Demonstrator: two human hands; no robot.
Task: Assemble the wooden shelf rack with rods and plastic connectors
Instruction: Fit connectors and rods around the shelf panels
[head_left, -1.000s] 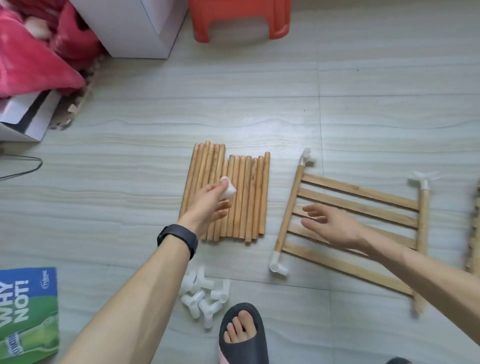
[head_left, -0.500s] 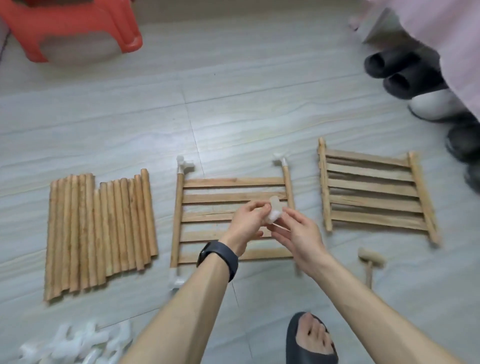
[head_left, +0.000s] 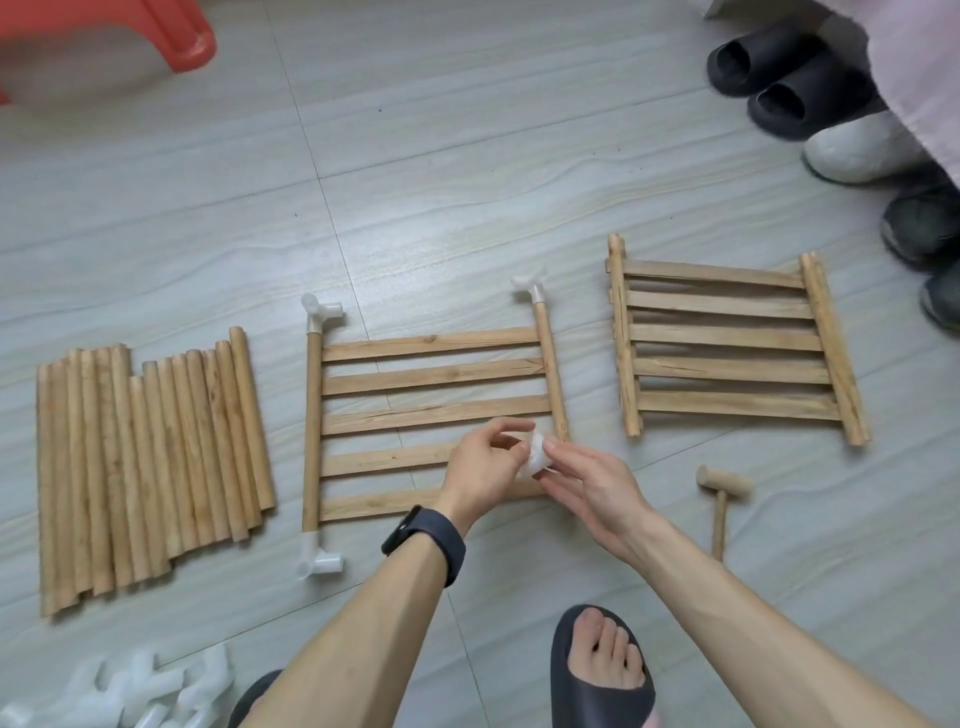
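A slatted wooden shelf panel (head_left: 431, 379) lies flat on the floor with white plastic connectors on three corners, one at the top left (head_left: 323, 312). Above its near right corner, both hands meet on a loose white connector (head_left: 537, 457). My left hand (head_left: 485, 467) pinches it from the left with thumb and fingers. My right hand (head_left: 587, 488) holds it from the right with thumb and fingertips. A second slatted panel (head_left: 727, 345) without connectors lies to the right. A row of wooden rods (head_left: 145, 462) lies to the left.
A small wooden mallet (head_left: 722, 493) lies right of my hands. Loose white connectors (head_left: 130, 691) are piled at the bottom left. My foot in a black slipper (head_left: 602, 670) is below. Several shoes (head_left: 810, 88) stand at the top right, a red stool (head_left: 171, 36) top left.
My left hand carried the connector from over the rods to the panel's near right corner, and my right hand came up to hold it too. The view swung right.
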